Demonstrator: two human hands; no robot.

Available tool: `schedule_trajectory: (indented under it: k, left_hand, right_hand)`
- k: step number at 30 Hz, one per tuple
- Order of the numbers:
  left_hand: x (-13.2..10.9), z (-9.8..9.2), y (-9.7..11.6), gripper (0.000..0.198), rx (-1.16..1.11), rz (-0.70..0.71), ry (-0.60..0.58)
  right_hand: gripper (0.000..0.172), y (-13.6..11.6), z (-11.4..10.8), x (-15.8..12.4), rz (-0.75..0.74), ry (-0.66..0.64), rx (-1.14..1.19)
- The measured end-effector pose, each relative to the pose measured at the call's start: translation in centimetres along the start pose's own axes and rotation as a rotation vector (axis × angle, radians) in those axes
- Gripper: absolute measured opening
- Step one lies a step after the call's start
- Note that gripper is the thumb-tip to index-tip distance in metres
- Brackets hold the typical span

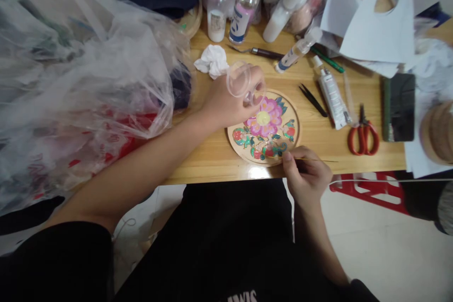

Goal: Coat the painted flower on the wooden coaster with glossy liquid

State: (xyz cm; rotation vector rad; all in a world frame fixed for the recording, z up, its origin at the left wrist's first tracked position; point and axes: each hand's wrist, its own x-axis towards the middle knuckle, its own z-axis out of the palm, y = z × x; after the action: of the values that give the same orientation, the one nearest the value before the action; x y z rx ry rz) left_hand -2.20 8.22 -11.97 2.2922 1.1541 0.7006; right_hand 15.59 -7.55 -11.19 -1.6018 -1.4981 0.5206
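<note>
A round wooden plaque (pixel 233 134) lies near the table's front edge, bearing a raised pink flower (pixel 264 117) with green and red leafy shapes outlined in gold. Over its upper left side, my left hand (pixel 230 101) is closed on a small clear plastic cup (pixel 238 79); a second clear rim shows beside it, and I cannot tell if it is a separate cup. My right hand (pixel 307 174) pinches a thin golden wire-like stick (pixel 318 160) at the plaque's lower right edge. The stick's near end reaches over the painted lower design.
Crumpled tissue (pixel 212 61), a dark-handled tool (pixel 267 53) and several bottles (pixel 244 9) stand or lie behind. To the right are black tweezers (pixel 313 100), a white tube (pixel 332 96), red-handled pliers (pixel 363 137) and a dark phone-like object (pixel 399 107). Plastic bags (pixel 106 56) fill the left.
</note>
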Motion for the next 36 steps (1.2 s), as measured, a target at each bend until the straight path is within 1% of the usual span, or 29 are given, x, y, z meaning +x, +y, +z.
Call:
schedule_trajectory:
  k: [5, 9, 14, 26, 31, 36]
  left_hand:
    - [0.00, 0.03, 0.05, 0.014, -0.001, -0.013, 0.003]
    - [-0.03, -0.08, 0.16, 0.012, 0.002, -0.018, 0.005]
    - [0.00, 0.02, 0.01, 0.011, -0.021, 0.002, -0.011]
    - [0.00, -0.08, 0.10, 0.014, -0.011, -0.024, -0.009]
    - [0.01, -0.06, 0.13, 0.013, -0.008, -0.028, 0.009]
    - [0.08, -0.20, 0.16, 0.011, -0.009, -0.018, 0.002]
  right_hand:
    - [0.021, 0.15, -0.07, -0.12, 0.017, -0.006, 0.004]
    - [0.020, 0.20, -0.13, -0.09, -0.010, -0.016, 0.034]
    - [0.021, 0.28, -0.10, -0.11, 0.009, -0.011, 0.021]
    - [0.020, 0.04, -0.13, 0.03, -0.024, -0.023, 0.034]
    - [0.020, 0.08, -0.18, 0.03, -0.027, -0.028, 0.032]
    - [0.018, 0.17, -0.18, 0.00, -0.043, -0.033, 0.049]
